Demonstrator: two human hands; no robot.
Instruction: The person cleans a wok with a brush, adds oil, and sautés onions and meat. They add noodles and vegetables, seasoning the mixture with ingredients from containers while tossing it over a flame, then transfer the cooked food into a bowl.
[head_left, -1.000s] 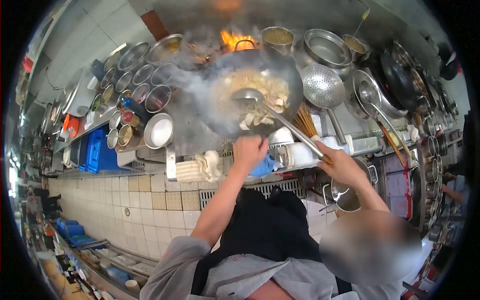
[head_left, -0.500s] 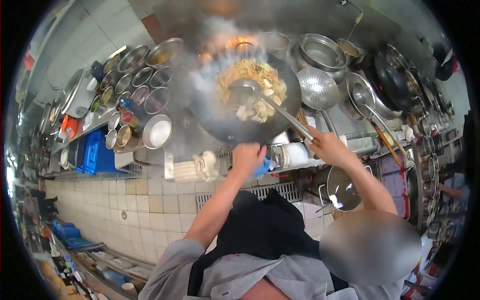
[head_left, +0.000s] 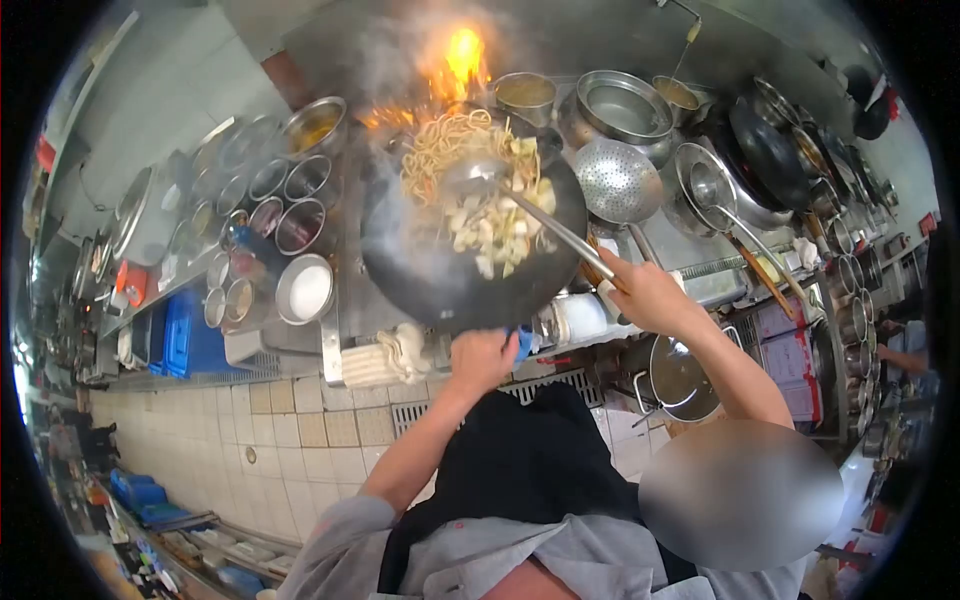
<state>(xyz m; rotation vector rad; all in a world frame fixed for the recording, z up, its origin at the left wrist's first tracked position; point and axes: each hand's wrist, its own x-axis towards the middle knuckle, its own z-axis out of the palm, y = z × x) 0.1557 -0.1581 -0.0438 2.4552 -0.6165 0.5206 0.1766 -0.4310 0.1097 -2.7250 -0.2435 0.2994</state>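
Note:
A large dark wok (head_left: pixel 440 290) sits over the fire, steaming, with noodles (head_left: pixel 432 150) at its far side and pale chopped vegetables (head_left: pixel 500 240) toward the right. My left hand (head_left: pixel 482 360) is closed at the wok's near edge, with a blue cloth (head_left: pixel 523 342) beside its fingers. The part it grips is hidden beneath the hand. My right hand (head_left: pixel 645 292) is wrapped round the long handle of a metal ladle (head_left: pixel 560 232). The ladle's bowl rests among the noodles and vegetables.
Tall flames (head_left: pixel 463 62) rise behind the wok. Metal seasoning bowls stand at the left, including one of white powder (head_left: pixel 305 290). A perforated strainer (head_left: pixel 618 180) lies to the right. Folded cloths (head_left: pixel 385 358) sit on the front edge, and a pot (head_left: pixel 685 378) stands below.
The wok and my left hand have come closer to me. The noodles have spread toward the far rim. Flames behind the wok have flared higher, and the ladle has shifted slightly left.

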